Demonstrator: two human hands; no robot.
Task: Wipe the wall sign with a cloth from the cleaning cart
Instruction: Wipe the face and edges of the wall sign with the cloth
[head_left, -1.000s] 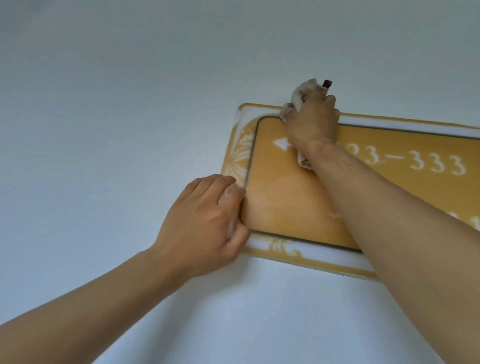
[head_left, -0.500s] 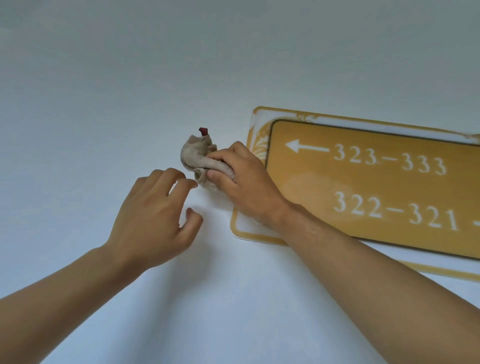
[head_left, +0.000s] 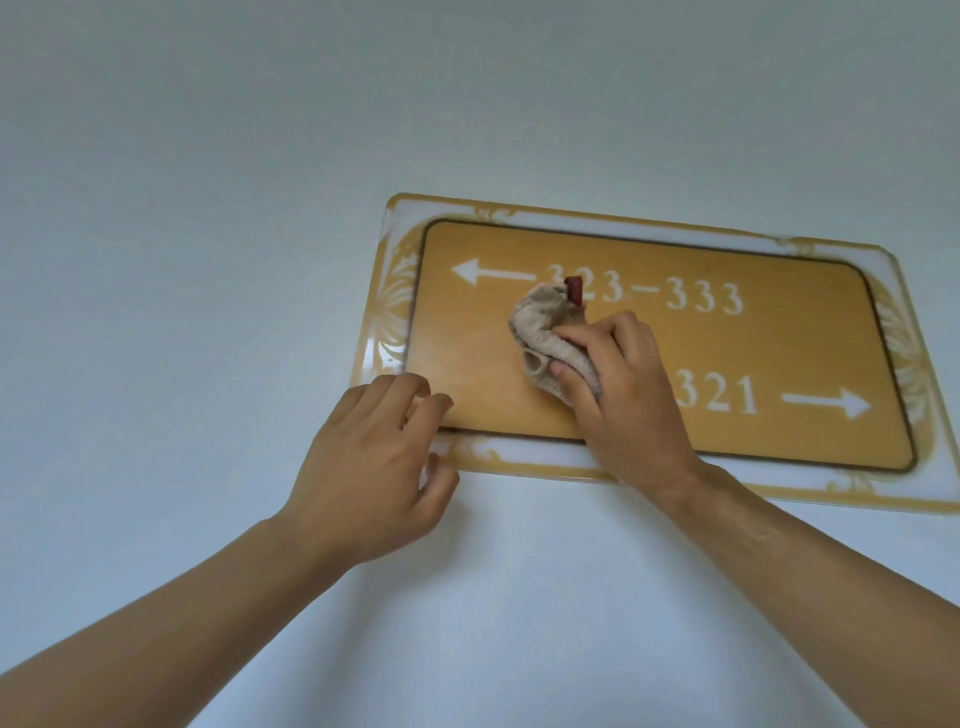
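Observation:
A yellow wall sign with white room numbers, two arrows and a white ornamented border hangs on the pale wall. My right hand is shut on a bunched beige cloth with a small red tag, pressing it against the sign's centre-left and hiding part of the numbers. My left hand rests with spread fingers at the sign's lower left corner, fingertips touching the border and holding nothing.
Plain pale wall surrounds the sign on every side. Both forearms reach up from the bottom of the view.
My right hand has carried the cloth from the wall left of the sign onto the sign's face. My left hand has shifted right onto the lower left corner.

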